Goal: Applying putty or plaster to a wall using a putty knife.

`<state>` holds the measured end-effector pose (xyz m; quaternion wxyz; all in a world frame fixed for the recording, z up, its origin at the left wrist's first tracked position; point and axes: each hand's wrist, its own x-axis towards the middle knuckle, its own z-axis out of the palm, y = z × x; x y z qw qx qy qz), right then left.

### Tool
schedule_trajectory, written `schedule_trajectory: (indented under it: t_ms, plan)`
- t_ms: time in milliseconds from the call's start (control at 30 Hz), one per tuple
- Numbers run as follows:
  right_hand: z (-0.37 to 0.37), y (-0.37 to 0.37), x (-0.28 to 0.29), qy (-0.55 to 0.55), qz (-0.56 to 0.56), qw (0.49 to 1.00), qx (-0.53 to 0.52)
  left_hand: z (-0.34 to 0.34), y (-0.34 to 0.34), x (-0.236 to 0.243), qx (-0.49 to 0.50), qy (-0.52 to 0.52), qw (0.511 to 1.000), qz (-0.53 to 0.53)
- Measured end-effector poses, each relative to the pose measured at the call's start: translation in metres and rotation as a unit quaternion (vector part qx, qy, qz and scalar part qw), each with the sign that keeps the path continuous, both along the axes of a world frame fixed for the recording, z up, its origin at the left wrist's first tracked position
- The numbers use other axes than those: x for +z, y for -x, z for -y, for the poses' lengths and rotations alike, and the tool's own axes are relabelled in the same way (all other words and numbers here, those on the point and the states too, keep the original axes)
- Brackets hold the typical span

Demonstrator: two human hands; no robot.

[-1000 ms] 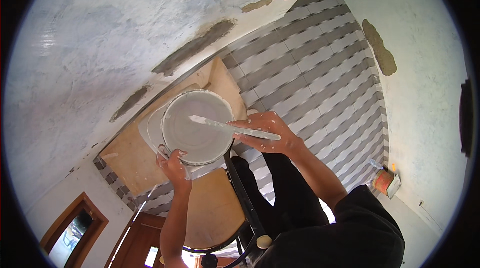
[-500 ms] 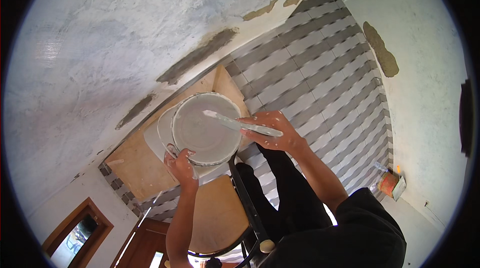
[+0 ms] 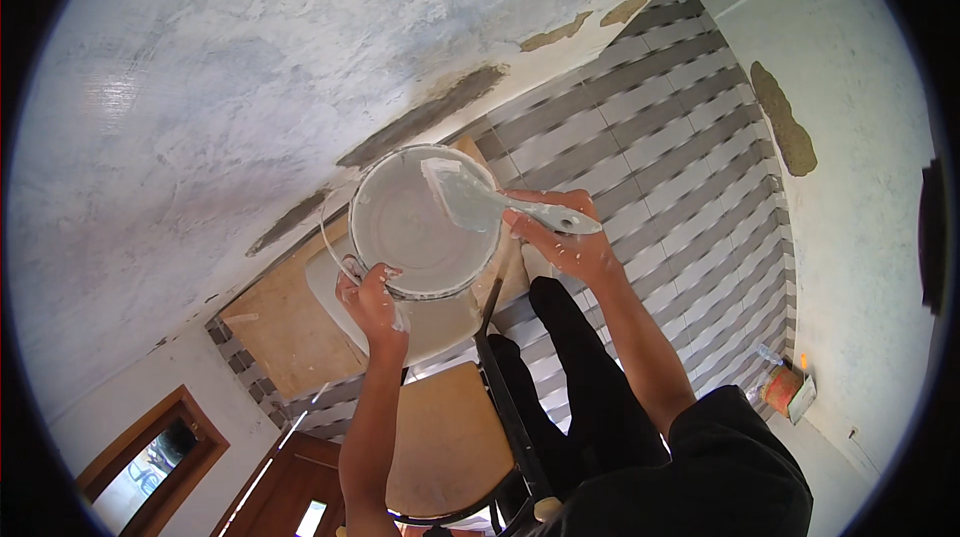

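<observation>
My left hand [image 3: 372,309] grips the near left rim of a white bucket [image 3: 398,237], its thumb over the edge and its fingers by the thin wire handle [image 3: 326,232]. Whitish residue coats the bucket's inside. Closed round the handle of a wide, paint-covered paintbrush [image 3: 466,199], my right hand [image 3: 568,239] is at the bucket's right edge. The brush's head is over the bucket's opening, its broad side showing and its bristles toward the far side. White spatters mark both hands.
A patchy wall [image 3: 200,97] with a grey strip [image 3: 425,115] runs along the left. Beneath the bucket are a white plastic surface [image 3: 328,289] and a wooden board [image 3: 290,342]. A wooden-seated chair [image 3: 440,437] stands near me. An orange-red can [image 3: 779,393] sits at the right on tiled floor [image 3: 640,157].
The bucket and my left hand have moved up and slightly right in view. My right hand has turned the brush from edge-on to broadside and raised it.
</observation>
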<state>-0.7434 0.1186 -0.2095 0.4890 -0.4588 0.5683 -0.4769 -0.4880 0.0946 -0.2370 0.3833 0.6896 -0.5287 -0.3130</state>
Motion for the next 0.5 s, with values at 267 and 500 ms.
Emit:
schedule_trajectory:
  t_ms: [267,500]
  plan:
    - [0.027,-0.007,-0.016,-0.011,0.145,0.986,-0.085,0.023,-0.004,-0.009,0.071,-0.045,0.985,-0.152]
    - [0.113,-0.033,-0.047,0.093,0.382,0.874,-0.284,0.019,-0.033,-0.028,0.000,-0.036,0.999,0.008]
